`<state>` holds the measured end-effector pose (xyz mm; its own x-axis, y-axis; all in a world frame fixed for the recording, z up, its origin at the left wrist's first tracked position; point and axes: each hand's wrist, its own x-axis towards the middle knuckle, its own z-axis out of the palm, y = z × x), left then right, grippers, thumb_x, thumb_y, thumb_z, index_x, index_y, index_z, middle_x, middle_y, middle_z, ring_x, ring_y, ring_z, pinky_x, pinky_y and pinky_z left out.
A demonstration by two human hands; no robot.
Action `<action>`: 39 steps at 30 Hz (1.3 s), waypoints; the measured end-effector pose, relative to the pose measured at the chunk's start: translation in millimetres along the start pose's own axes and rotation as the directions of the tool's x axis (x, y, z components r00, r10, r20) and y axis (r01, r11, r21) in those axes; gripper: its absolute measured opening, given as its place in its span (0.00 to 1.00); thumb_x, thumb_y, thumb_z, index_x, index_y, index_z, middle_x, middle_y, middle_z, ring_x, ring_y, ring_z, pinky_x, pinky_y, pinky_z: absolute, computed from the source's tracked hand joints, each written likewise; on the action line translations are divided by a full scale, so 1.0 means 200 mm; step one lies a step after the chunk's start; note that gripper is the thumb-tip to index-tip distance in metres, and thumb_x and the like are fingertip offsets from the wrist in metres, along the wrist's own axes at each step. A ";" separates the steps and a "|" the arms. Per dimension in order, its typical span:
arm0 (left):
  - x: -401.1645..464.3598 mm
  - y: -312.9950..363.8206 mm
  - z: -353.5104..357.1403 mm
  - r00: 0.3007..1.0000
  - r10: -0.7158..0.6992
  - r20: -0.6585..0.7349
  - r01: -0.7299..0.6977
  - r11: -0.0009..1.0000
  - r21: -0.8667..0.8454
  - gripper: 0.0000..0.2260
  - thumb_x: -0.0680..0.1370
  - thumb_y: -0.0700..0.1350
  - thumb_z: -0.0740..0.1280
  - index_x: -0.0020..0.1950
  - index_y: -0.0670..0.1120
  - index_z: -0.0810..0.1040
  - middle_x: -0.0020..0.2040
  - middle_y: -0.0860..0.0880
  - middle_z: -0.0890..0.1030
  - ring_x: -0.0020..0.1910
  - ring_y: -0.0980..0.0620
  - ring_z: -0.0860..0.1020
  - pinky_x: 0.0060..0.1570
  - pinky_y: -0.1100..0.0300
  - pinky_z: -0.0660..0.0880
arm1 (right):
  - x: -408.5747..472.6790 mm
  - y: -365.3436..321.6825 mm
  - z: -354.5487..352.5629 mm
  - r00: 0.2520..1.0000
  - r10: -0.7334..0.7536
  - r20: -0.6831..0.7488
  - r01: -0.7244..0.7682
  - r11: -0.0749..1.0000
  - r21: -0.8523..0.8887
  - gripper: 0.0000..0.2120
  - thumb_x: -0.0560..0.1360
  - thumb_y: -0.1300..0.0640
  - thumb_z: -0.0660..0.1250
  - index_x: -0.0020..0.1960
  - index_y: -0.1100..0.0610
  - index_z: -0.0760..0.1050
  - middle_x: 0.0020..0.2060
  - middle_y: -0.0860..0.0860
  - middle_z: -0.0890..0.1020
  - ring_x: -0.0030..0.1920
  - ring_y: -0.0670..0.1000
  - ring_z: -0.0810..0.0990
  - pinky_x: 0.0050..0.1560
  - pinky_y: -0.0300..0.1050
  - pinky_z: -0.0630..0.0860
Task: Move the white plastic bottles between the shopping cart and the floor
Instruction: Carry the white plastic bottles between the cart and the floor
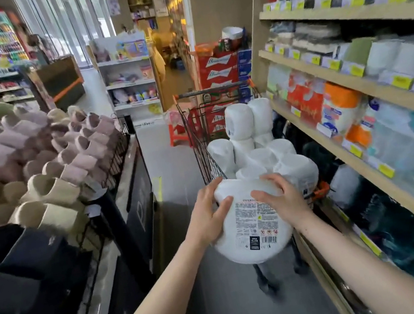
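Both arms are bare up to the lower edge of the view; no sleeve is seen on them. The left hand (208,213) and the right hand (282,199) wear no glove, ring or watch.

Left of aisle: wire-fronted display bin (117,156) heaped with plush slippers in pink and beige (44,168); black slippers (19,273) nearest. Right: pale wooden shelving (341,14) bearing yellow price tags (403,82), wrapped paper goods. Ahead stood stacked red beer cartons (217,67), a red plastic stool (178,131), white shelf unit (129,83).
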<state>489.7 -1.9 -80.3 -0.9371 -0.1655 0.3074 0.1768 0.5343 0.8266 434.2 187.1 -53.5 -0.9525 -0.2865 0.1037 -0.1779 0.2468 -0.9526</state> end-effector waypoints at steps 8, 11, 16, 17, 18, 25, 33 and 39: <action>0.86 -0.31 -0.15 1.000 0.008 -0.009 -0.008 1.000 0.014 0.31 0.71 0.67 0.55 0.72 0.56 0.62 0.61 0.52 0.69 0.58 0.55 0.71 0.61 0.55 0.66 | 0.91 -0.04 0.16 0.999 -0.009 0.049 0.010 1.000 -0.023 0.33 0.54 0.33 0.69 0.56 0.43 0.71 0.51 0.41 0.77 0.51 0.43 0.76 0.48 0.40 0.73; 1.16 -0.45 -0.18 1.000 0.026 0.012 -0.026 1.000 -0.005 0.32 0.71 0.66 0.55 0.73 0.55 0.61 0.65 0.51 0.68 0.61 0.55 0.69 0.64 0.57 0.65 | 1.23 -0.01 0.23 1.000 0.011 0.029 -0.011 1.000 -0.014 0.29 0.54 0.35 0.72 0.53 0.41 0.72 0.53 0.44 0.78 0.53 0.47 0.77 0.53 0.44 0.74; 1.68 -0.76 -0.25 0.994 0.086 0.061 -0.086 0.996 -0.017 0.29 0.73 0.64 0.57 0.72 0.54 0.63 0.64 0.49 0.69 0.64 0.53 0.68 0.67 0.52 0.65 | 1.74 0.04 0.38 0.999 0.042 0.023 -0.042 0.999 -0.017 0.24 0.57 0.38 0.72 0.51 0.38 0.71 0.54 0.45 0.76 0.54 0.49 0.77 0.54 0.48 0.76; 1.78 -0.81 -0.27 0.992 0.092 0.085 -0.090 0.996 -0.019 0.28 0.74 0.64 0.57 0.72 0.54 0.63 0.63 0.49 0.69 0.64 0.52 0.68 0.66 0.51 0.65 | 1.83 0.05 0.41 0.998 0.057 0.021 -0.057 0.998 -0.013 0.24 0.56 0.37 0.72 0.51 0.36 0.70 0.54 0.44 0.76 0.54 0.50 0.77 0.55 0.50 0.76; 1.88 -0.86 -0.29 0.990 0.093 0.107 -0.090 0.995 -0.029 0.28 0.74 0.63 0.57 0.71 0.55 0.63 0.62 0.50 0.68 0.63 0.51 0.68 0.66 0.51 0.66 | 1.92 0.05 0.43 0.997 0.072 0.024 -0.071 0.997 -0.015 0.25 0.55 0.37 0.72 0.51 0.36 0.70 0.54 0.44 0.76 0.54 0.50 0.78 0.55 0.51 0.76; 2.50 -1.10 -0.35 0.950 0.191 0.248 -0.175 0.981 -0.082 0.26 0.72 0.65 0.58 0.68 0.63 0.59 0.63 0.52 0.67 0.60 0.61 0.67 0.59 0.71 0.62 | 2.36 0.06 0.52 0.998 0.057 0.003 -0.057 0.996 0.061 0.32 0.54 0.47 0.76 0.57 0.44 0.70 0.55 0.41 0.73 0.53 0.40 0.74 0.49 0.33 0.75; 3.11 -1.22 -0.24 0.767 0.194 0.611 -0.207 0.977 -0.050 0.38 0.65 0.62 0.75 0.71 0.65 0.60 0.68 0.51 0.71 0.66 0.52 0.70 0.67 0.54 0.68 | 2.70 0.24 0.52 0.969 0.002 -0.248 -0.029 0.994 -0.107 0.30 0.54 0.42 0.76 0.54 0.40 0.70 0.56 0.36 0.74 0.57 0.38 0.72 0.50 0.23 0.67; 3.37 -1.34 -0.15 0.657 0.222 0.721 -0.361 0.932 0.041 0.48 0.59 0.64 0.77 0.72 0.67 0.54 0.71 0.51 0.65 0.69 0.52 0.62 0.70 0.54 0.60 | 2.83 0.34 0.57 0.940 -0.048 -0.338 -0.028 0.976 -0.218 0.31 0.57 0.51 0.82 0.53 0.37 0.69 0.61 0.40 0.70 0.60 0.41 0.70 0.57 0.22 0.62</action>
<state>-180.6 -282.0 -80.8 -0.7930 0.6074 0.0461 0.4905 0.5919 0.6396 -89.3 -64.6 -93.3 -0.9702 0.0315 0.2400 -0.2006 0.4502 -0.8701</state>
